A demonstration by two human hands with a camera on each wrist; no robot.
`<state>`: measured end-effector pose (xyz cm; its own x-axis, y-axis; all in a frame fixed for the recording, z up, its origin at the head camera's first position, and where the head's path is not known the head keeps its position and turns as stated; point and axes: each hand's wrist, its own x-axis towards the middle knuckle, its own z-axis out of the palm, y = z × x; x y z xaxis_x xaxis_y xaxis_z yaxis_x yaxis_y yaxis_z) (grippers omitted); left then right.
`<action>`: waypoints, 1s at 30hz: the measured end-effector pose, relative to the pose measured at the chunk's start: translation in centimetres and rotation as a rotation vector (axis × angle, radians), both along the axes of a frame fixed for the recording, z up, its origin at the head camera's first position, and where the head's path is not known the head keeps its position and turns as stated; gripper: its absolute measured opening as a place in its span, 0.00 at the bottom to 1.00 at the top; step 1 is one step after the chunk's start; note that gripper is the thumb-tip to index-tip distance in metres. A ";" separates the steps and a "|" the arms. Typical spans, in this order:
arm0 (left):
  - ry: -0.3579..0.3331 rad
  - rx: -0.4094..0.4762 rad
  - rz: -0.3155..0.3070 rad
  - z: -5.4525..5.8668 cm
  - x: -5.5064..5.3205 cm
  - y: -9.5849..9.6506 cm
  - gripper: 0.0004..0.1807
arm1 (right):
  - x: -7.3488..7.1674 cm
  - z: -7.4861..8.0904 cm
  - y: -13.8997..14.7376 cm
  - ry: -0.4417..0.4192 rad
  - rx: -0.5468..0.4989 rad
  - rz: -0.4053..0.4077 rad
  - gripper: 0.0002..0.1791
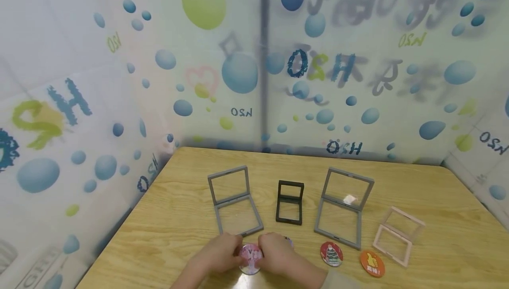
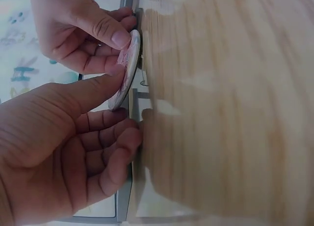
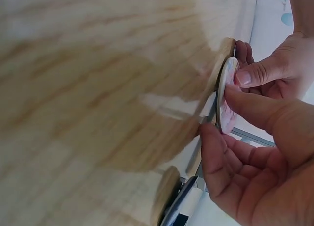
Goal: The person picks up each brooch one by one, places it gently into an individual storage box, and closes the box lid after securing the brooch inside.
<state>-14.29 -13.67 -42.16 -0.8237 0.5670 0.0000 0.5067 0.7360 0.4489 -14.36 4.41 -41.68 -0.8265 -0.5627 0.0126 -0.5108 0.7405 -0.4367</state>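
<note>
A round pink button badge (image 1: 250, 266) is between both hands, close over the table's near part. My left hand (image 1: 220, 251) pinches its left edge, thumb on the printed face. From the other side my right hand (image 1: 276, 253) pinches the right edge in the same way. Tilted and nearly edge-on, the badge (image 2: 130, 69) shows a bit of wire pin at its back in the left wrist view. In the right wrist view both thumbs press its pink face. Another badge (image 1: 289, 240) peeks out behind my right hand, mostly hidden.
On the wooden table (image 1: 175, 218) stand several opened hinged frames with clear panes: a grey one (image 1: 238, 198), a small black one (image 1: 289, 222), another grey one (image 1: 359, 227) and a pale pink one (image 1: 409, 256). A red tree badge (image 1: 332, 253) and an orange thumbs-up badge (image 1: 372, 263) lie at right.
</note>
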 end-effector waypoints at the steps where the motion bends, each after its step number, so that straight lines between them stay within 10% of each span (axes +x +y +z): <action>1: 0.003 0.001 0.000 0.0 0.0 0.0 0.14 | 0.0 0.0 0.0 -0.012 -0.019 -0.004 0.14; 10: -0.064 0.178 0.059 0.4 -0.1 -0.9 0.10 | -0.9 -0.4 0.0 -0.152 -0.370 -0.037 0.06; 16: -0.147 0.411 0.176 0.6 -1.1 -1.4 0.09 | -2.1 -0.2 -0.4 -0.383 -0.625 -0.136 0.02; 21: -0.153 0.576 0.333 0.6 -2.4 -1.4 0.09 | -3.7 -0.2 -1.7 -0.395 -0.747 -0.244 0.03; 30: 0.029 0.447 0.579 0.3 -4.3 -0.9 0.09 | -5.9 -0.5 -3.6 -0.268 -0.713 -0.343 0.05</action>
